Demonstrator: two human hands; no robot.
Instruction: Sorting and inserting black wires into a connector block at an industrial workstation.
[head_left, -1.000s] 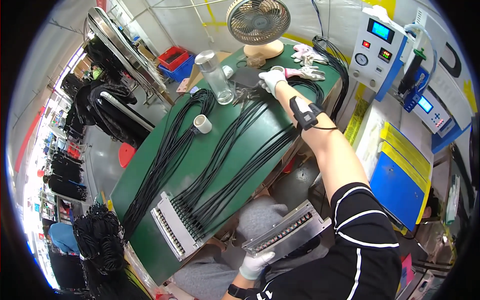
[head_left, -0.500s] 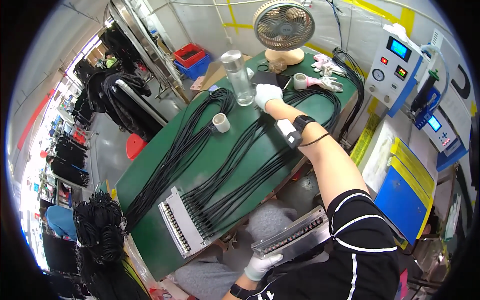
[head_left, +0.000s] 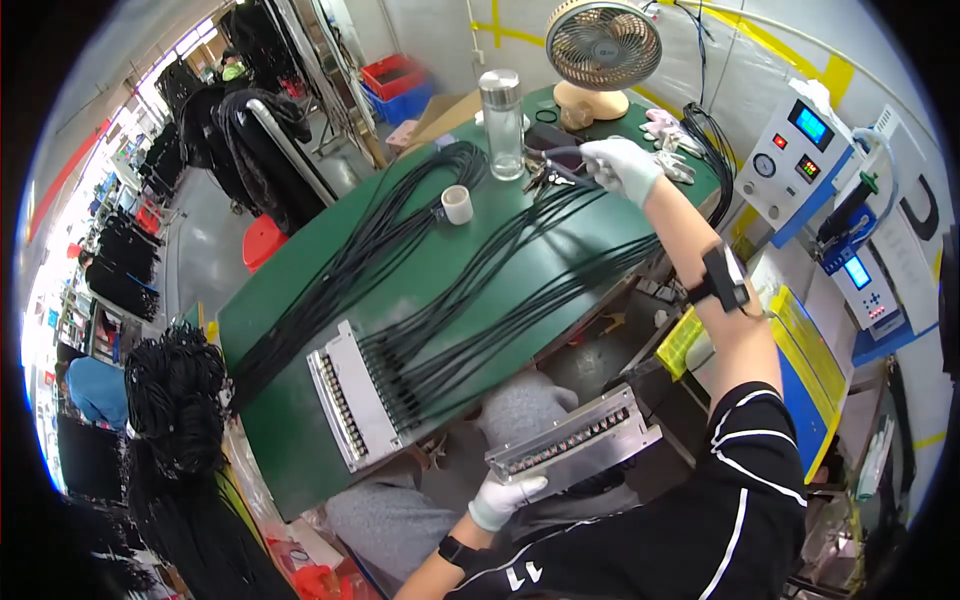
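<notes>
My left hand (head_left: 507, 500), in a white glove, is closed on the near-left end of a long metal fixture (head_left: 600, 455) with a row of small parts along its slot. It is held tilted over my lap. At the far side of the table, my gloved right hand (head_left: 622, 167) is closed around black cables (head_left: 570, 205). Dark and shiny cable ends (head_left: 543, 178) lie just left of its fingers, beside a clear glass bottle (head_left: 503, 130). A second metal fixture (head_left: 362, 400) lies on the green table (head_left: 290, 455), with several black cables running out of it.
Another bundle of black cables (head_left: 370, 245) stretches along the table's left side, near a white tape roll (head_left: 457, 204). A fan (head_left: 603, 50) and pale gloves (head_left: 668, 132) are at the back. Control boxes (head_left: 795, 160) stand at right. Black cables (head_left: 180, 410) hang at left.
My right hand has moved right and lifted slightly, pulling cables with it. The view has shifted a little. My left hand still holds the metal fixture.
</notes>
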